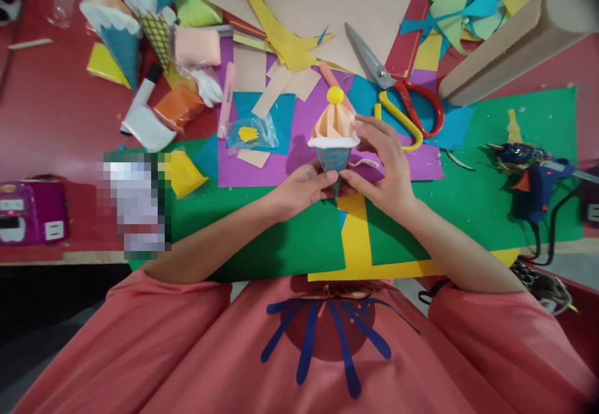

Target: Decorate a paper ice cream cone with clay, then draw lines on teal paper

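Observation:
A craft ice cream cone [333,157] stands upright between my hands, point down. It has a teal cone with reddish crossed lines, a white rim, peach folded swirls and a yellow ball on top. My left hand [306,188] is closed around the lower cone, its thumb on the front. My right hand [384,167] pinches the cone low down with the thumb, while its fingers touch the white rim at the right side. A thin white strip [365,163] shows beside the cone, near my right palm. Some of my left fingers are hidden behind the cone.
Scissors with red handles [418,108] lie open beyond my right hand. A glue gun [538,183] rests on the green sheet [472,214] at right. Finished cones [115,39], clay packets [196,45] and a marker [143,92] sit at upper left. A cardboard roll [510,45] leans at upper right.

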The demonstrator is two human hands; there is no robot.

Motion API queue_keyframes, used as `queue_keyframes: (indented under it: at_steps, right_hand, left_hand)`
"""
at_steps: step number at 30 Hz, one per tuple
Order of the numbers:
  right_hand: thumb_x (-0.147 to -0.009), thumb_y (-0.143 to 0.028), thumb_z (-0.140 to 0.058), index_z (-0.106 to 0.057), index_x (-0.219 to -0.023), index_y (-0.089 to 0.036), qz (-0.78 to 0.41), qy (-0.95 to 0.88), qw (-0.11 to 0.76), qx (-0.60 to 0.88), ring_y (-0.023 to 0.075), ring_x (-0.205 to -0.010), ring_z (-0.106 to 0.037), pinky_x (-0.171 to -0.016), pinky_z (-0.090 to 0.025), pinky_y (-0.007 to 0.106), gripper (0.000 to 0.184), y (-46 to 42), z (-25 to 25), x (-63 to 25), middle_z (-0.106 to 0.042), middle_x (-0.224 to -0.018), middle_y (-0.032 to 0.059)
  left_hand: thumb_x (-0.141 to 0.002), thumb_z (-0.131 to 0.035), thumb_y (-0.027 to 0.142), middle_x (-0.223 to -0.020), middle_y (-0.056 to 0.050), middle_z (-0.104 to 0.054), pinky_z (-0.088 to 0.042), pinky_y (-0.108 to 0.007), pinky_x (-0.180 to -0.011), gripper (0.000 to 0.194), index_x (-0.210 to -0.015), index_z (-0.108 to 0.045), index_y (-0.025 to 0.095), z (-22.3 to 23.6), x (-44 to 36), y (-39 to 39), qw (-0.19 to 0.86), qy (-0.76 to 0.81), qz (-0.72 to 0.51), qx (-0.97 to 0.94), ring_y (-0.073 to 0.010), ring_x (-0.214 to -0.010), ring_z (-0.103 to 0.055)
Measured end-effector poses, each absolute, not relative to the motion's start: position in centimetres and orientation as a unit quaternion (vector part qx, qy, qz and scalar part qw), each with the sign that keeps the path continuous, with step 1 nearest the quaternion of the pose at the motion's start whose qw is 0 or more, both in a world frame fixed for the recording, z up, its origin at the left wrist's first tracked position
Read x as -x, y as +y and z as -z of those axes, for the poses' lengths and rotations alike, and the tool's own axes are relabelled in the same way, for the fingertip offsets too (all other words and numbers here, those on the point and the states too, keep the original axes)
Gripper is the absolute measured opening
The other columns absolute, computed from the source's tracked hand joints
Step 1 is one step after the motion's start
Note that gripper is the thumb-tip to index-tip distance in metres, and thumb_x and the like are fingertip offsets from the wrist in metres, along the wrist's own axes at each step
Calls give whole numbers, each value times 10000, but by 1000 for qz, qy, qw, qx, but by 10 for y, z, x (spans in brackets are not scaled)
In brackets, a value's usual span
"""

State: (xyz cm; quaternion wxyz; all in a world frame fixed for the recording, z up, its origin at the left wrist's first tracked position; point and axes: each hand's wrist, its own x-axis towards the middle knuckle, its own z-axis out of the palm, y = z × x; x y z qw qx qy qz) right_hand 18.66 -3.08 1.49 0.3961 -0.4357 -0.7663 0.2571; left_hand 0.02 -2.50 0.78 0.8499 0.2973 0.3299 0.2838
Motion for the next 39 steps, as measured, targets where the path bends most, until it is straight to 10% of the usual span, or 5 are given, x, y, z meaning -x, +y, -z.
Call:
queue_keyframes:
  at_steps: [17, 24, 30, 39]
  right_hand:
    - [-934, -265, -523, -464, -1377, -481, -192, -800, 421, 382, 283, -1452, -367, -1166, -417, 518, 496, -29, -22, -189, -422, -1501, -44]
    - [-913, -512, -540, -276, -1461, -429, -381, -688, 444, 430, 249, -1382, -472, -1102, -489, 472, 614, -32, -13, -184, -392, -1523, 21]
    - [-829, -553, -667, -375, -1396, -302, -561, -595, 400, 414, 182, -945, -697, -789, -624, 335, 686, -37, -14, -173, -657, -1228, 69]
    - [-786, -542, -718, -622, -1140, -209, -564, -586, 392, 429, 214, -1032, -690, -910, -577, 375, 495, -35, -18, -174, -725, -1089, 57]
  left_hand:
    - [-719, -783, 554, -976, -89, -754, -570, -383, -899, 577, -1105, -642, 150, 2, 2, -26, 837, 324, -266, -353, -230, -915, -740]
    - [-720, -747, 620, -944, -86, -752, -563, -391, -908, 592, -1074, -684, 150, -1, 3, -24, 841, 305, -250, -370, -241, -928, -736]
    - [-721, -724, 648, -1072, -92, -725, -547, -368, -938, 642, -1140, -676, 165, -2, 8, -22, 815, 304, -254, -424, -246, -1039, -693]
    - [-745, -687, 657, -1087, -62, -721, -494, -388, -1012, 567, -1037, -697, 171, -3, 8, -22, 756, 339, -236, -507, -265, -1126, -634]
